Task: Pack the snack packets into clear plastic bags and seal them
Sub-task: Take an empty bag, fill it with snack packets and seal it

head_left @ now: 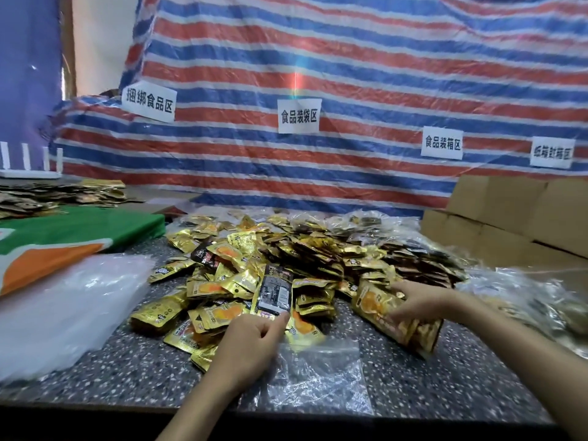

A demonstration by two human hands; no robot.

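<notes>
On the speckled grey stone table (127, 370) in front of me, a broad heap of gold foil snack packets (286, 249) spreads from the middle toward the far edge. My hands are well apart, each closed on something of its own.

My left hand (251, 342) sits at the near edge of the heap, fingers curled. Its thumb and forefinger pinch the lower end of a single packet with a black printed back (274, 292), which stands nearly upright above the others. My right hand (420, 302) is off to the right, fingers wrapped over the top of a thick bundle of gold packets with orange pictures (397, 316). The bundle is tilted, and its lower end is close to the table.

Between my forearms a crumpled clear plastic zip bag (318, 374) lies flat on the stone, near the front edge and just below the heap. I cannot tell whether its mouth is open.

To my left a loose stack of flat clear plastic bags (63, 307) rests on the table, partly over a green, orange and white sheet (63, 237). Beyond that, at the far left, a second spread of gold packets (47, 195) lies.

To my right, shiny clear bags that appear to hold packets (525, 300) are piled near plain brown cardboard boxes (509, 218). Behind everything hangs a red, white and blue striped tarpaulin (350, 74) with white paper signs (299, 116) stuck on it.
</notes>
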